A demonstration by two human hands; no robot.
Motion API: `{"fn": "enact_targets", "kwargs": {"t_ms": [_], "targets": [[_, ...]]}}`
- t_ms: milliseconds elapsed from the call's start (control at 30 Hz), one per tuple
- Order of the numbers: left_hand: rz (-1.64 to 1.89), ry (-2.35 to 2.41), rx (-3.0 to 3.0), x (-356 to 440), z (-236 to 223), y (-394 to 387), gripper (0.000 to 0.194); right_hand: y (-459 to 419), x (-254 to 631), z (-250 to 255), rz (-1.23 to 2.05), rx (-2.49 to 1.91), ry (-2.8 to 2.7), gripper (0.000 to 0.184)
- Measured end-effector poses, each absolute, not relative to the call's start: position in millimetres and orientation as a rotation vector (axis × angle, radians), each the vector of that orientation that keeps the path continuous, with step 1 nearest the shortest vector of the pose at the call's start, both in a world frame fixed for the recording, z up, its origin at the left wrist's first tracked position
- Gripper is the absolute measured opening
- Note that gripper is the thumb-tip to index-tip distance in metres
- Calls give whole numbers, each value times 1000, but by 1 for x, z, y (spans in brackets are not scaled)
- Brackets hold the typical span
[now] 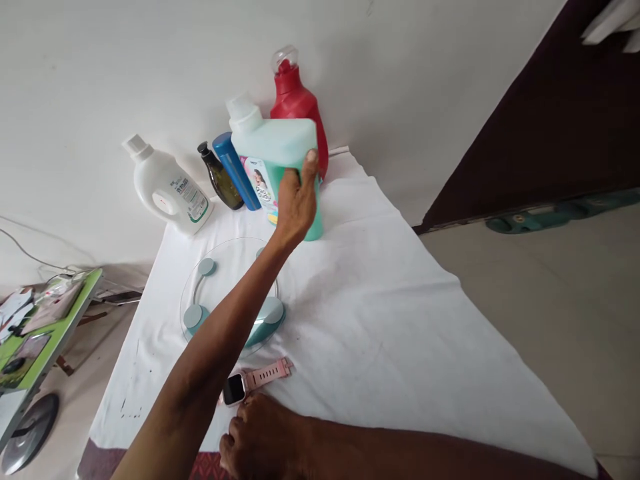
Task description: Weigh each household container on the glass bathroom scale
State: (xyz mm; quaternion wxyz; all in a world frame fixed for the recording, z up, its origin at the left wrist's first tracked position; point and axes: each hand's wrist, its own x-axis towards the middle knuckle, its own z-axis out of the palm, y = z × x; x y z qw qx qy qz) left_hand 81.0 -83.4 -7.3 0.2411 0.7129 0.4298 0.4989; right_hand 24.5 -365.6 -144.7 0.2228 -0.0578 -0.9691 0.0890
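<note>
My left hand (299, 203) reaches across and is closed around a tall bottle of green liquid (285, 139) with a white cap and a picture label. I cannot tell whether the bottle's base touches the cloth. Near the front edge, my right hand (260, 433) rests curled into a fist, with no object showing in it. Just beyond its knuckles lies a pink smartwatch (233, 389) with a dark screen. Under my left forearm sits a round glass weighing scale (233, 257) with teal feet, partly hidden by the arm.
At the wall stand a white jug (163, 177), a dark bottle (220, 177), a blue bottle (235, 167) and a red bottle (297, 100). A white cloth (370, 320) covers the table. Left is a green-topped table (83, 293) with clutter; right, a dark doorway (545, 113).
</note>
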Motion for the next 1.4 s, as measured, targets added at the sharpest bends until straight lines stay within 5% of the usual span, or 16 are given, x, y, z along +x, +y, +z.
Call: {"fn": "enact_targets", "kwargs": {"t_ms": [300, 800, 1067, 1400], "targets": [[1885, 1151, 1197, 64, 15, -122, 55, -364, 19, -147, 252, -143, -2674, 23], [1922, 1062, 1120, -18, 85, -173, 61, -369, 24, -155, 231, -190, -2582, 24], [1928, 1149, 1196, -91, 61, -253, 78, -368, 29, -151, 121, -158, -2463, 35], [1820, 1128, 1251, -120, 32, -261, 77, -363, 37, -141, 57, -159, -2441, 29]]}}
